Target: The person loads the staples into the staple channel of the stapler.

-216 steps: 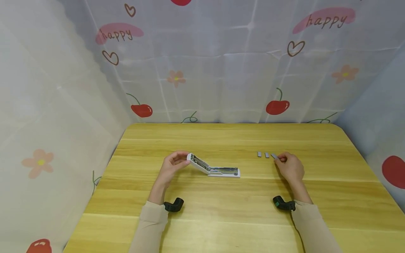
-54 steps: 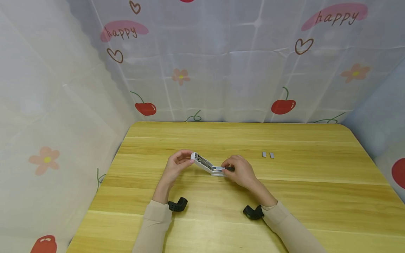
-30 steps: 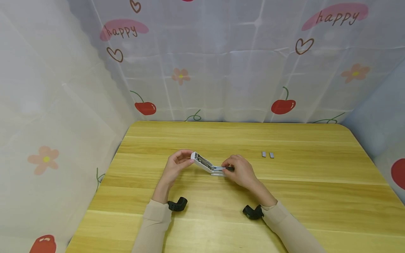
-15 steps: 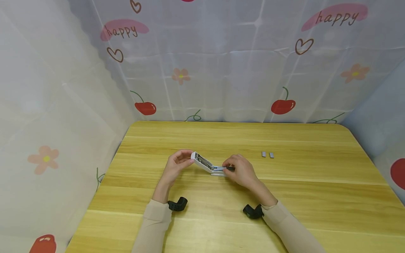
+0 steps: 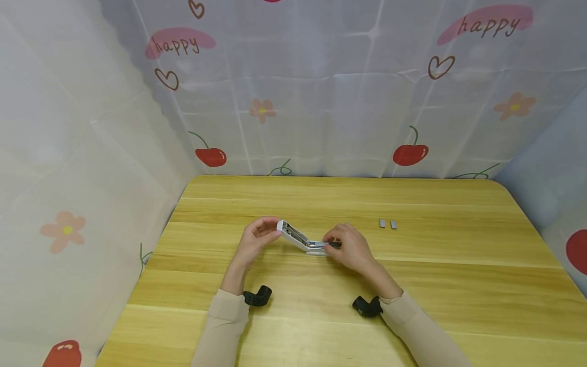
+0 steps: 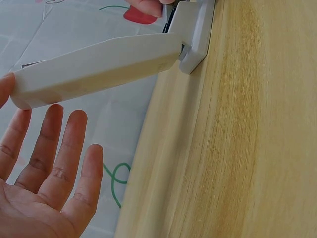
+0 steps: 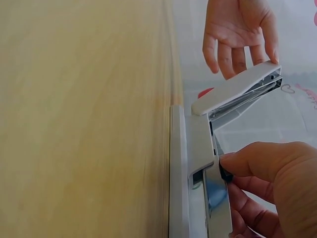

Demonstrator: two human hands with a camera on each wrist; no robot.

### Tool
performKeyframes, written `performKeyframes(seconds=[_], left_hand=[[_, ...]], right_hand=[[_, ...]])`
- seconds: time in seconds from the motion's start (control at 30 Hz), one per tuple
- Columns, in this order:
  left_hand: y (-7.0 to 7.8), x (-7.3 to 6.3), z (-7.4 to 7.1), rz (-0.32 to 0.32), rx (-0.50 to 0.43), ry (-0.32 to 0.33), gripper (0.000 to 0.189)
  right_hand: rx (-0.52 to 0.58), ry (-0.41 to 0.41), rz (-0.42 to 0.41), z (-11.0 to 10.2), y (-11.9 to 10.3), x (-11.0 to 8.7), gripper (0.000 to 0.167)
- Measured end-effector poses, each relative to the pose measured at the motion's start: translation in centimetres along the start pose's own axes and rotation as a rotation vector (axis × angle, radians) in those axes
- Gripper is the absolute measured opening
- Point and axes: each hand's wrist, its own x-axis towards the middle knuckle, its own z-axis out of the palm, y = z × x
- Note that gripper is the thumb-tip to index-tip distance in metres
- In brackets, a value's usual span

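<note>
a white stapler (image 5: 292,238) lies folded wide open on the wooden counter (image 5: 293,316), a little nearer the left edge than the right. its base rests flat on the wood and its upper half slopes up from the hinge toward the left edge. the left hand (image 5: 251,242) pinches the high end of that upper half between thumb and forefinger, while the other three fingers are spread and nearly straight, clear of the plastic. the right hand (image 5: 352,250) is at the base, fingers bent in, the thumb and fingertips closed on a small dark piece (image 7: 226,175) by the metal channel (image 7: 215,192); the fingers cover much of it, so whether the piece belongs to the stapler or is separate is hard to say. the part of the base toward the right edge is hidden under this hand in the head view. two small grey strips (image 5: 382,224) lie side by side with a narrow gap, closer to the far edge and the right edge than the stapler. both forearms wear beige sleeves (image 5: 224,321), with a black camera (image 5: 258,296) at each wrist. past the far edge hangs a pale curtain (image 5: 321,102) printed with cherries, flowers, hearts and "happy".
</note>
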Motion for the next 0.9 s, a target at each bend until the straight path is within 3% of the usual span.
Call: performKeyframes(seconds=[0.9], left_hand=[[-0.11,0.01,-0.02,0.006,0.002,-0.004,0.034]], right_hand=[[-0.003,-0.003,-0.006,-0.27,0.13,-0.03,0.007]])
